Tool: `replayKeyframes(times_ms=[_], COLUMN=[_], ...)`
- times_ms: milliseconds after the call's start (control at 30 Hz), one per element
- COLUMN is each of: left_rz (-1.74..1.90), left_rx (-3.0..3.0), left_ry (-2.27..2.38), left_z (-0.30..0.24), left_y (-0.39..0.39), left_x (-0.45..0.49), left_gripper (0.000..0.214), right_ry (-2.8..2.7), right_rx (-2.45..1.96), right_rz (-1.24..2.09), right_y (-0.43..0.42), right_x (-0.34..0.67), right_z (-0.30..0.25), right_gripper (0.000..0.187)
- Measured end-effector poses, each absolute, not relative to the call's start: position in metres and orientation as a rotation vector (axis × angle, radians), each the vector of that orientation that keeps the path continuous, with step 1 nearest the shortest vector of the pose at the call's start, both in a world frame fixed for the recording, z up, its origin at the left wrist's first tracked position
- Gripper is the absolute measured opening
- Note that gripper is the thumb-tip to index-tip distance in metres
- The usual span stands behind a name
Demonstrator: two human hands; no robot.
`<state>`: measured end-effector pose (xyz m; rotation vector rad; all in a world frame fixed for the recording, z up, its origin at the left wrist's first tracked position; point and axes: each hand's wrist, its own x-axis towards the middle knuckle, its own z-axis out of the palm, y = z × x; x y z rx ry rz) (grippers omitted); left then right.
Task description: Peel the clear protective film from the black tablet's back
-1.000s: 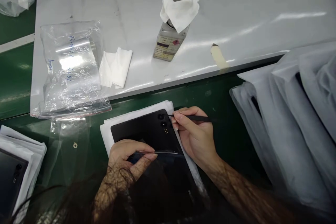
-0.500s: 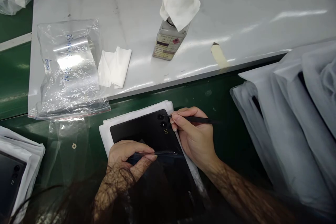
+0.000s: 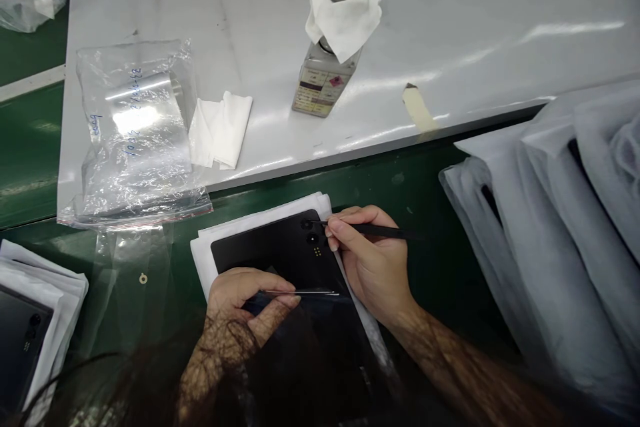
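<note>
A black tablet lies back up on a white sheet, with two round camera lenses and several gold contacts near its top right corner. My right hand is closed around slim black tweezers, their tip at the upper camera lens. Over the tablet's middle, my left hand pinches the edge of a clear film. That edge is lifted off the back and catches the light. The tablet's lower part is dark, partly behind blurred hair in front of the camera.
A metal solvent can with a white cloth on top stands on the grey board. Left are a plastic zip bag, folded wipes, a small ring and another tablet. White-wrapped items stand at right.
The whole view has shifted very slightly. Both hands, the tweezers tip and the film edge keep the same places on the tablet.
</note>
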<state>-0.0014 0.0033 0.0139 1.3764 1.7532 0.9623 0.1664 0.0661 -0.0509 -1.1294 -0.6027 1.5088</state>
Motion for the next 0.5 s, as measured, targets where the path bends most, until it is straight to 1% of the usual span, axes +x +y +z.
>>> replayKeyframes(times_ms=[300,367,500], left_rz=[0.965,0.953,0.956], left_rx=[1.366,1.359,1.405], left_ry=[1.72,1.688,1.616], left_z=[0.013,0.014,0.013], left_y=[0.003,0.004,0.004], left_x=[-0.003,-0.005,-0.009], left_gripper=[0.008,0.005,0.001], right_ry=[-0.591,-0.712,-1.197], right_rx=[-1.067,-1.01,-0.879], right_rz=[1.506,1.542,1.623], right_y=[0.069,0.069,0.068], right_x=[0.176,0.193,0.228], right_z=[-0.048,-0.039,-0.014], right_gripper=[0.032,0.028,0.017])
